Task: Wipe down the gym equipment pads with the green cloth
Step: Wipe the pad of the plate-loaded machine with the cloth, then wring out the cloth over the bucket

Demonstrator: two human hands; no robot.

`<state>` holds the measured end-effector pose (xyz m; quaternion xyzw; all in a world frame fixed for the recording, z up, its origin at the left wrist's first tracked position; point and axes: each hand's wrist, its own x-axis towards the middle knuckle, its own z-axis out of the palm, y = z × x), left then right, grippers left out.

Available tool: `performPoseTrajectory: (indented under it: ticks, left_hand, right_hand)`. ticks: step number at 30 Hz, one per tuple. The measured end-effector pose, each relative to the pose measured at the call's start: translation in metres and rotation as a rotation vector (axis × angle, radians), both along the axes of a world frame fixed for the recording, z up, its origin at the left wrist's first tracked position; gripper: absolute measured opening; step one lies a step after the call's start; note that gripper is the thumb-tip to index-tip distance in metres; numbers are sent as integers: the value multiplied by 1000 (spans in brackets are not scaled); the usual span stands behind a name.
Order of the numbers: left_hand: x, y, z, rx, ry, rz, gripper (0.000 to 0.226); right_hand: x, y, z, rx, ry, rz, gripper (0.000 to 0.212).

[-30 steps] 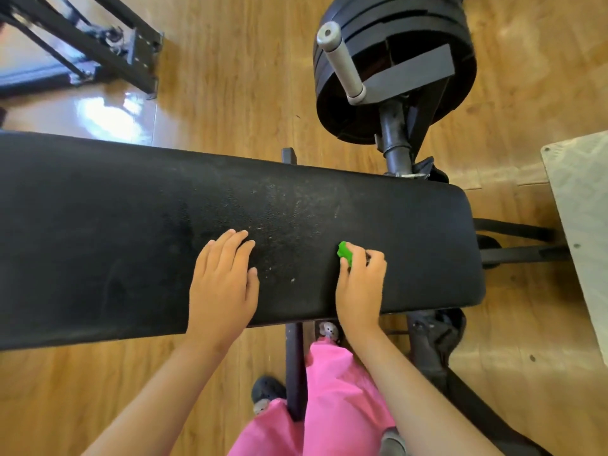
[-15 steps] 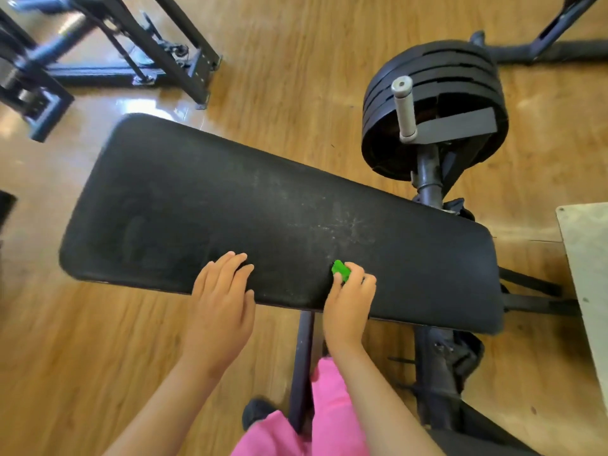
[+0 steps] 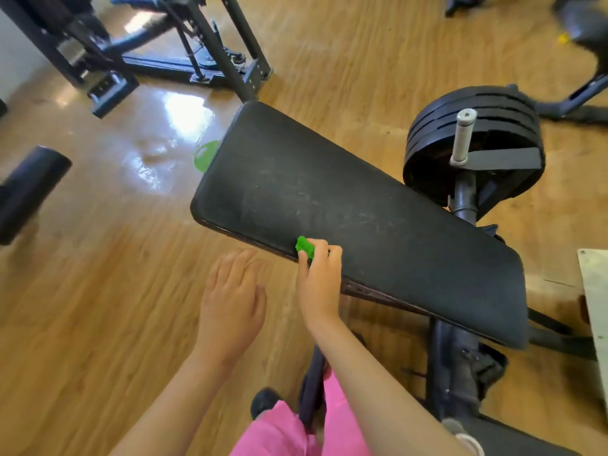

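Left hand now off pad

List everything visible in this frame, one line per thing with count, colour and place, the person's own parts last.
bench pad: one, black, centre, scuffed with pale marks
cloth: one, green, at the pad's near edge, in the right hand
weight plates: one stack, black, right of the pad
handle: one, grey, in front of the plates
machine frame: one, black, upper left
roller pad: one, black, far left
floor: wood, brown
panel: one, pale, right edge
left hand: open, off the pad, over the floor
right hand: pinching the cloth
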<state>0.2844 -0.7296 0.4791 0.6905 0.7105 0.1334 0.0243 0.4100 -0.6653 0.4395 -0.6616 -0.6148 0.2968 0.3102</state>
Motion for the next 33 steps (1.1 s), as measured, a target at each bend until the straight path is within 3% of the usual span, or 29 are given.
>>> performPoseTrajectory:
  ticks: [6, 12, 22, 27, 33]
  left_hand:
    - [-55, -36, 13, 63, -22, 78, 39]
    - [-122, -90, 35, 111, -113, 230, 35]
    - [-168, -139, 78, 207, -764, 478, 33]
    - [-192, -120, 93, 278, -868, 563, 40]
    - [-245, -87, 100, 358, -961, 634, 32]
  right_hand:
    - [-36, -38, 23, -179, 253, 406, 18]
    - [-88, -78, 55, -370, 459, 495, 16]
    - [-177, -99, 101, -528, 773, 643, 22]
    - [-224, -84, 119, -538, 805, 683, 8]
    - [-278, -44, 137, -454, 753, 753, 16]
